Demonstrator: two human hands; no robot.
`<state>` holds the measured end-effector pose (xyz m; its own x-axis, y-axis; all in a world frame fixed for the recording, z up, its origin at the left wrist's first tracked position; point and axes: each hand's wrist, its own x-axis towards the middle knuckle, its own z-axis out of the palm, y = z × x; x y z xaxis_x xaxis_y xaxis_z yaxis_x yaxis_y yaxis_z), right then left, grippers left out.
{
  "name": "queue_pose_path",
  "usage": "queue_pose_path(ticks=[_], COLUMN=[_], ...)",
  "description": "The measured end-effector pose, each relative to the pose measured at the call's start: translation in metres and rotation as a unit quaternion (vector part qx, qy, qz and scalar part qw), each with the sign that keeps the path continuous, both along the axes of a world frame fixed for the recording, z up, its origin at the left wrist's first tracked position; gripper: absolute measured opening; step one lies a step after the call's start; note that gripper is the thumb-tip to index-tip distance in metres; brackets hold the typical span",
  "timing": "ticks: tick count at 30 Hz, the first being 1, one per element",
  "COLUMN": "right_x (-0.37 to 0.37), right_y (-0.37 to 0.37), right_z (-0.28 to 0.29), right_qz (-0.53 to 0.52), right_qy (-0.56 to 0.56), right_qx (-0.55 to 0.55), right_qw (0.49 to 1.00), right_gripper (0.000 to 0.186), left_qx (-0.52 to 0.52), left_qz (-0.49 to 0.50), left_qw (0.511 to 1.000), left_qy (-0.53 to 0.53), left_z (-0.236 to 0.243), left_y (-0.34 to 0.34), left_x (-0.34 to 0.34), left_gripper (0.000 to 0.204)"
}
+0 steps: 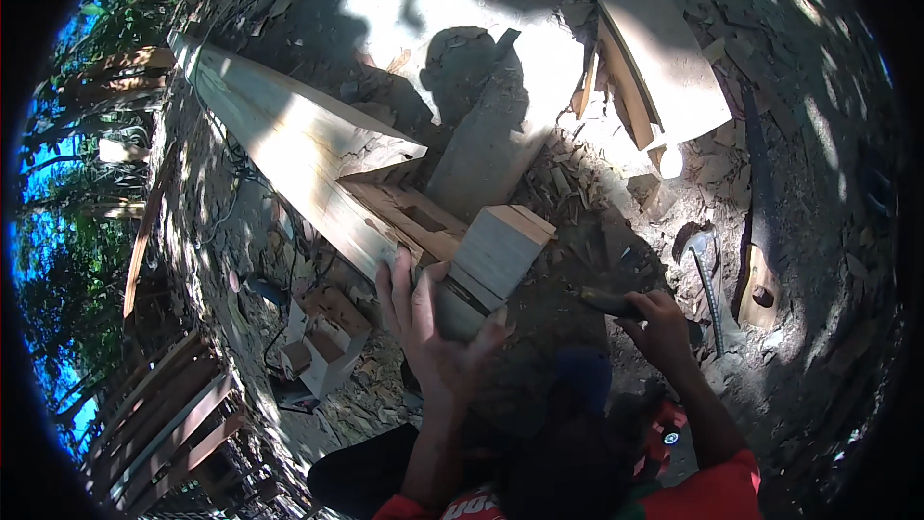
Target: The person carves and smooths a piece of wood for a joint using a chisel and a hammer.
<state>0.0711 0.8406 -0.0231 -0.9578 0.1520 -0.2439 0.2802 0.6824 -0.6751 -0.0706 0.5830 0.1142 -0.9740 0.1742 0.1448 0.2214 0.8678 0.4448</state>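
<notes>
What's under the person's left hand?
Around the left hand, parts of a grey wooden block and a long pale timber show. Whatever lies directly beneath it is covered, so I cannot tell.

i see a long pale wooden beam [274,130] slanting from upper left to the middle, a deep angular notch cut into it. at its near end i make out a grey-faced wooden block [498,252], set askew; whether they're joined, i can't tell. rightward, a dark, narrow tool [606,302] points left, nearly level.
</notes>
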Motion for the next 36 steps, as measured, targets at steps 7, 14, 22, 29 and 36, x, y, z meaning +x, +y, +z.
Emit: queue_pose_path(ticks=[7, 14, 22, 29, 36], right_x=[0.011, 0.0, -0.083, -0.131, -0.128], right_y=[-0.012, -0.023, -0.077, -0.096, -0.106], right_z=[-0.05, -0.047, 0.105, 0.136, 0.144], right_qz=[0.006, 0.021, -0.086, -0.084, -0.144], right_qy=[0.018, 0.055, -0.056, -0.146, -0.155], right_qx=[0.118, 0.183, -0.453, -0.407, -0.339], right_qw=[0.993, 0.981, 0.885, 0.898, 0.917], right_gripper=[0.034, 0.037, 0.02, 0.028, 0.031], left_qx=[0.026, -0.004, 0.013, 0.034, 0.075], left_qz=[-0.003, -0.01, 0.011, 0.027, 0.003], left_qw=[1.0, 0.999, 1.0, 0.999, 0.994], left_qy=[0.017, 0.04, -0.014, -0.023, -0.085], left_z=[-0.004, -0.002, 0.002, 0.009, 0.016], left_y=[0.0, -0.007, -0.005, -0.001, -0.011], left_x=[0.002, -0.003, -0.002, -0.002, -0.004], left_gripper=[0.072, 0.073, 0.069, 0.066, 0.063])
